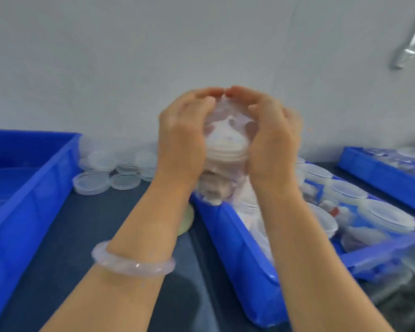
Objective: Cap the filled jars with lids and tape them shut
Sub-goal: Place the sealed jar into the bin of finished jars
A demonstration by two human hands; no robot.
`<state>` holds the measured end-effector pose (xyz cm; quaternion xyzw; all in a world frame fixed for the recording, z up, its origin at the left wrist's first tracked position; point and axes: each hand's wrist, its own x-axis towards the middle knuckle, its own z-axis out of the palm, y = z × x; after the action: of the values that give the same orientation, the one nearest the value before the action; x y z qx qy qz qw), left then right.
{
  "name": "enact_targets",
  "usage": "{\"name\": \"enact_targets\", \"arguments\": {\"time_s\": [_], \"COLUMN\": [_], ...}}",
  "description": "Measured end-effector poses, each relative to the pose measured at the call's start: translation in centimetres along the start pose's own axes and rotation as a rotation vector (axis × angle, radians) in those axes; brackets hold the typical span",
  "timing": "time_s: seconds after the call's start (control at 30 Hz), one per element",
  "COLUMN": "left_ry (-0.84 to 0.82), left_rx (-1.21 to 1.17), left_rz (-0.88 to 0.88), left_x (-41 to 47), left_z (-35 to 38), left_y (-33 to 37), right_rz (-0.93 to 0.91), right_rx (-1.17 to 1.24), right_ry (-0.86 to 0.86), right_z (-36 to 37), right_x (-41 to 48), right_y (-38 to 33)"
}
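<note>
A clear plastic jar (pixel 222 164) with pale filling is held up in the air in front of the wall, above the near-left corner of a blue crate. My left hand (pixel 185 130) and my right hand (pixel 271 137) curl round its top from both sides, their fingertips almost meeting over the clear lid (pixel 228 116). The picture is blurred, so I cannot tell how the lid sits on the jar. A pale bangle is on my left wrist.
A blue crate (pixel 237 255) at right holds several lidded clear jars (pixel 383 215). Another blue crate (pixel 29 202) stands at left, a third (pixel 379 173) at far right. Loose clear lids (pixel 110 171) are piled against the wall on the dark table (pixel 94 226).
</note>
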<state>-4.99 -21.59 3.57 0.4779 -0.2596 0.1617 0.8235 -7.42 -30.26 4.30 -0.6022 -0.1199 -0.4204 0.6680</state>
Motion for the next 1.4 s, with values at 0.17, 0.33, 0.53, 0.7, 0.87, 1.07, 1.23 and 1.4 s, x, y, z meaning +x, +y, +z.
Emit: {"name": "enact_targets", "arguments": {"time_s": [0.17,0.33,0.53,0.7,0.87,1.07,1.23,1.4], "left_ry": [-0.303,-0.473,-0.641,-0.751,-0.909,-0.878,-0.676,-0.324], "left_rx": [-0.117,-0.026,0.213,0.522,1.021,0.956,0.864,1.052], "left_rz": [-0.117,-0.215,-0.408,-0.422,-0.221,-0.159,-0.097,-0.085], "left_x": [0.5,1.4,1.7,1.4,0.4,0.8,5.2,9.9], "left_z": [9.1,14.3,14.4,14.9,15.8,14.1,7.4,-5.8], "left_y": [-3.3,-8.8,-15.7,-18.7,-20.0,-17.3,-11.4,-4.4], "right_rz": [-0.103,-0.192,0.034,0.289,0.554,0.503,0.100,-0.042], "right_rx": [-0.215,-0.514,-0.707,-0.769,-1.056,-1.452,-1.355,-1.089], "right_ry": [0.165,0.187,0.035,0.032,-0.125,-0.243,-0.322,-0.576], "right_z": [-8.6,-16.2,-21.1,-23.8,-24.5,-23.1,-13.2,3.6], "right_x": [3.8,6.6,6.5,6.2,6.0,6.0,8.3,8.5], "right_y": [-2.2,0.0,6.1,8.6,10.3,9.9,7.9,11.3]}}
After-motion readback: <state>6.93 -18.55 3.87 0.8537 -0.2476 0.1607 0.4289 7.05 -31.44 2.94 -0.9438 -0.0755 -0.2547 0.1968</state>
